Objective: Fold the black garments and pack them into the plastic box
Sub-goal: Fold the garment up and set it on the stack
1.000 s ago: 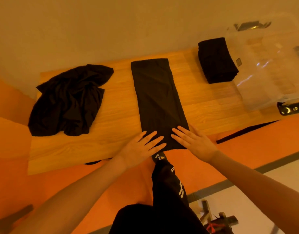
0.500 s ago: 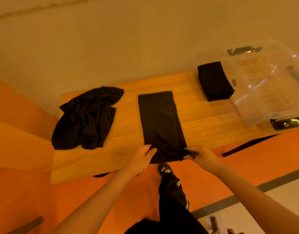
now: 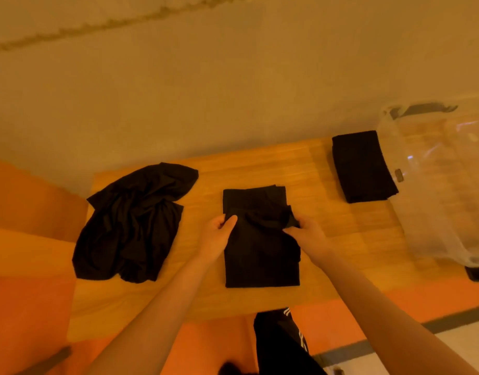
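Hands first, head view: your left hand [image 3: 218, 230] and right hand [image 3: 306, 230] each pinched a corner of the near hem of the black garment [image 3: 260, 255], lifted partway over the strip lying mid-table [image 3: 327, 239]. To fold well, you needed to carry both corners level to the far edge, then flatten. A folded stack [image 3: 364, 166] sat just beside the plastic box [image 3: 443, 190]; a crumpled pile [image 3: 130, 226] waited left. Black on black hid the fold lines, and the box ran off frame.
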Action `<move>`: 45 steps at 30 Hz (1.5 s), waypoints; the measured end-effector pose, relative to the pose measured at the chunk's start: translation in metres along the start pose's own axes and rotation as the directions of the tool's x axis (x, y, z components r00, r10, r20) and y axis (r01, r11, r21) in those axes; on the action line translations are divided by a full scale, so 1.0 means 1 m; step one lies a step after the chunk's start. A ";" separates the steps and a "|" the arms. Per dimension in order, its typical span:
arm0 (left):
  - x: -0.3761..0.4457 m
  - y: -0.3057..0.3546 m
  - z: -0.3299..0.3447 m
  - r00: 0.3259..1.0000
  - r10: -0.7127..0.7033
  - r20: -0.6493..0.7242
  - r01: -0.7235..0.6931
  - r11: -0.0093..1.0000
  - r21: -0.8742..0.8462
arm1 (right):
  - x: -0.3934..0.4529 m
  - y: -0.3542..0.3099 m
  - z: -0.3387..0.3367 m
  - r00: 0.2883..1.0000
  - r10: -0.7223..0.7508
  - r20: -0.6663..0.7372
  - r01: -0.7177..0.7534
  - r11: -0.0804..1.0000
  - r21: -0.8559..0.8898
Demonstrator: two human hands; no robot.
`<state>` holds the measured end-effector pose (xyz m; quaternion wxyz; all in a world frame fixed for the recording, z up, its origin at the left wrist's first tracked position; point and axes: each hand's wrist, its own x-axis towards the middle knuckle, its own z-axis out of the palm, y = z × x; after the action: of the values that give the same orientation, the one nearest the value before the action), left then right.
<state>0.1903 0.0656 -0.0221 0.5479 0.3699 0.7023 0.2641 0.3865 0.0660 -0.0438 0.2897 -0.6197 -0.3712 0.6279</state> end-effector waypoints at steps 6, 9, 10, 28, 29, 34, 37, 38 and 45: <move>0.058 0.006 0.002 0.990 -0.099 -0.103 0.095 0.995 -0.041 | 0.061 -0.020 -0.008 0.993 0.115 -0.005 -0.115 0.993 -0.029; 0.072 0.005 0.008 0.977 -0.110 -0.181 0.118 0.992 0.035 | 0.078 -0.016 -0.007 0.996 0.081 -0.030 -0.084 0.988 -0.129; 0.075 0.005 0.010 0.978 -0.086 -0.188 0.104 0.991 0.089 | 0.081 -0.013 -0.006 0.998 0.063 -0.029 -0.067 0.983 -0.173; 0.106 0.006 0.021 0.891 0.042 -0.451 -0.030 0.999 0.033 | 0.115 -0.020 0.009 0.985 -0.152 -0.086 0.112 0.927 -0.358; 0.106 0.006 0.023 0.884 0.060 -0.463 -0.036 0.997 0.061 | 0.112 -0.018 0.011 0.977 -0.172 -0.125 0.123 0.937 -0.326; 0.099 0.003 0.029 0.867 0.110 -0.485 -0.064 0.992 0.111 | 0.104 -0.014 0.015 0.914 -0.306 -0.266 0.199 0.911 -0.362; 0.101 0.005 0.029 0.874 0.084 -0.479 -0.027 0.992 0.123 | 0.104 -0.013 0.008 0.915 -0.288 -0.285 0.127 0.872 -0.472; 0.100 0.006 0.028 0.880 0.076 -0.468 -0.015 0.991 0.131 | 0.104 -0.014 0.006 0.915 -0.268 -0.302 0.093 0.868 -0.489; 0.056 -0.023 0.045 0.850 0.441 -0.288 -0.142 0.718 0.681 | 0.089 -0.004 0.003 0.812 -0.578 0.081 0.379 0.418 -0.826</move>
<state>0.2218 0.0958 -0.0838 0.1700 0.5739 0.7828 0.1703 0.3774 0.1416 -0.0910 0.1788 -0.6116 -0.7431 0.2043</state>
